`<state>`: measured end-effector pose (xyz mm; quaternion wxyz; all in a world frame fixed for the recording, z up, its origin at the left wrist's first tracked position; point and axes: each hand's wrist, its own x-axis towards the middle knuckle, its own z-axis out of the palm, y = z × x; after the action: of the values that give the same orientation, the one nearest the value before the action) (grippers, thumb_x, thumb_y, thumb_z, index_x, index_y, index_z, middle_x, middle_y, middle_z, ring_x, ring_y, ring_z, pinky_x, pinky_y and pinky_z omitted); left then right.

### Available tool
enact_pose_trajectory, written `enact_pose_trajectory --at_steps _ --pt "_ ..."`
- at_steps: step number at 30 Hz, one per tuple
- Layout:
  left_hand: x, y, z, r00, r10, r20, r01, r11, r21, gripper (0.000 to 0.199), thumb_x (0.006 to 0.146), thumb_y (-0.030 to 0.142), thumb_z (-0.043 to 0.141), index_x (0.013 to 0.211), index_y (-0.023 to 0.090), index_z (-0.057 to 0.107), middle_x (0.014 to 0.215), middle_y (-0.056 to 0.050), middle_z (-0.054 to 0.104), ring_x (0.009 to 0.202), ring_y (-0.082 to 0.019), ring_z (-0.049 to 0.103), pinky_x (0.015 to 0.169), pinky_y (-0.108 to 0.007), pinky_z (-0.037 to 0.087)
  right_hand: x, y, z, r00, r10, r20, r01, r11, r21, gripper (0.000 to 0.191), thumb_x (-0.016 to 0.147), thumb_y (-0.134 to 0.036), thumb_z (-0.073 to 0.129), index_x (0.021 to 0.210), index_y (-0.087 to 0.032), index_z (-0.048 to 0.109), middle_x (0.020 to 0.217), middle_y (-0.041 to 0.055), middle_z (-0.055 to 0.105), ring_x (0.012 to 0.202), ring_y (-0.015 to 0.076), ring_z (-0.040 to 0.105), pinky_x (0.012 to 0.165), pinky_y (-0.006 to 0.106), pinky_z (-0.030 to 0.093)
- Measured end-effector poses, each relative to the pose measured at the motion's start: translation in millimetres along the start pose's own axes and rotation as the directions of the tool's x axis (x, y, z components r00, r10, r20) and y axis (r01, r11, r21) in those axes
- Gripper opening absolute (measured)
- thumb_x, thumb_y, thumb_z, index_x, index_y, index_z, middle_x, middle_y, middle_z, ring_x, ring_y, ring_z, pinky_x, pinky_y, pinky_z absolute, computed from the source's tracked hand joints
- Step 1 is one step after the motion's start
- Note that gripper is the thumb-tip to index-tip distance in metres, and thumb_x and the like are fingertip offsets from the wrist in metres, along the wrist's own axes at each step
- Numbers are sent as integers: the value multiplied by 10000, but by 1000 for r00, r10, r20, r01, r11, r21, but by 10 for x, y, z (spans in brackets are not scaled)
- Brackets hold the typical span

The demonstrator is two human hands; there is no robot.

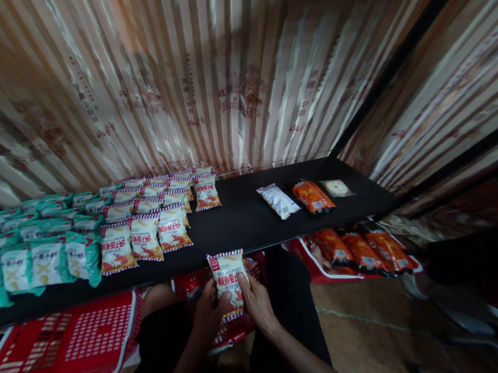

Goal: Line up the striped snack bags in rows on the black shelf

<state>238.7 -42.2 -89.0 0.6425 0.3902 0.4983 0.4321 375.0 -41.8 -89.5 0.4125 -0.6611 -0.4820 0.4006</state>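
Note:
Between my two hands, a white and orange snack bag [229, 277] with striped ends is held upright in front of the shelf's edge. My left hand [209, 311] grips its left side, thumb on the front. On the right side my right hand [257, 302] does the same, its thumb over the printed face. Matching snack bags [145, 238] stand in rows on the black shelf [235, 219], up and to the left of my hands. Farther left are several rows of teal and white bags [49, 261].
A white packet [278, 201], an orange packet [312, 196] and a small pale packet [337, 188] lie on the shelf's right part. Below are a red basket [67, 347] at left, another basket [220, 339] under my hands, and one at right holding orange packets [361, 250]. Striped sheeting [194, 70] hangs behind.

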Motion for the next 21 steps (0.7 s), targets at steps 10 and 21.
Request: enact_pose_trajectory --at_steps 10,21 --pt "-8 89 -15 997 50 -66 -43 994 97 519 676 379 631 1127 136 550 1083 -113 666 980 -258 621 851 -357 488 22 -93 -35 993 28 119 -26 1000 -13 567 850 -604 343 1045 -159 634 897 74 694 831 238 627 726 308 465" --pt "33 126 -72 995 29 -100 -16 992 127 563 655 471 631 1099 132 556 1046 -118 678 959 -274 627 821 -357 491 35 -208 -89 964 -68 259 30 988 149 512 841 -580 411 1086 -180 616 1029 68 670 948 235 603 829 322 457"
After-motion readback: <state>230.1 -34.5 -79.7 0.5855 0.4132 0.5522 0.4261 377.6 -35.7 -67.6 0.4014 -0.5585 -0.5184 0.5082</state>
